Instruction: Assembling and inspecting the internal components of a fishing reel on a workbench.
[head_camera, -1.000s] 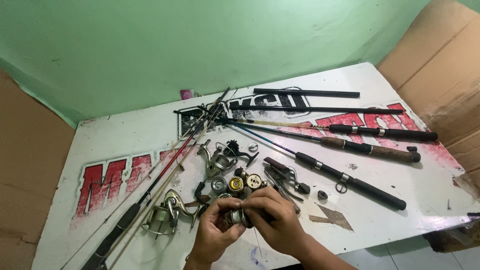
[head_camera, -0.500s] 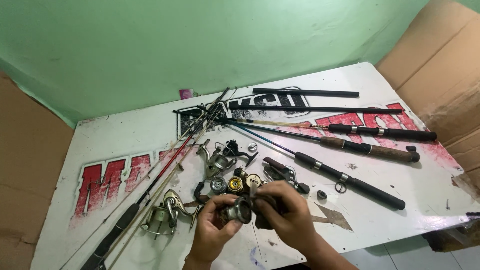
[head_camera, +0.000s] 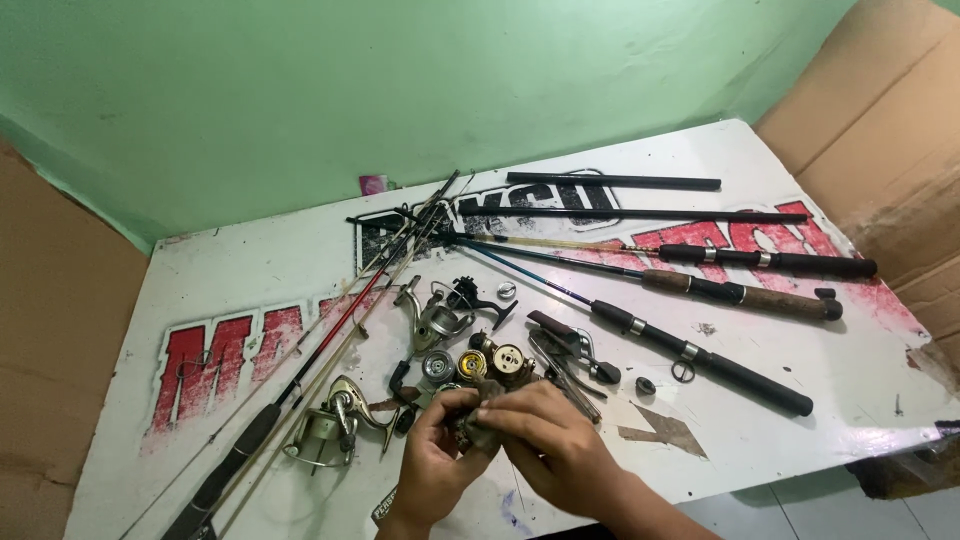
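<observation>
Head view: both hands are working low at the near edge of a white board (head_camera: 250, 280) with red lettering. Left hand (head_camera: 435, 470) is cupping a small reel part (head_camera: 468, 425) from below and the side, fingers curled round it, probably so it stays steady. Right hand (head_camera: 555, 445) is coming in over the top, fingertips pinching the same part; both grips are narrow and closed on it. The part is sitting between the two hands, just above the board, mostly hidden by fingers (its exact kind cannot be told).

Spools (head_camera: 470, 365) and other round pieces are lying in a loose cluster just beyond the hands, within easy reach. A silver reel (head_camera: 440, 318) is resting behind them, a gold reel (head_camera: 330, 425) to the left near the left hand. Dark pliers (head_camera: 570, 350) are lying just right of the spools.

Rods (head_camera: 700, 345) with dark handles are fanning out to the right, well apart from the hands; thinner rod blanks (head_camera: 330, 330) are running diagonally left. Cardboard (head_camera: 880, 150) is leaning at the right against a green wall (head_camera: 400, 80).
</observation>
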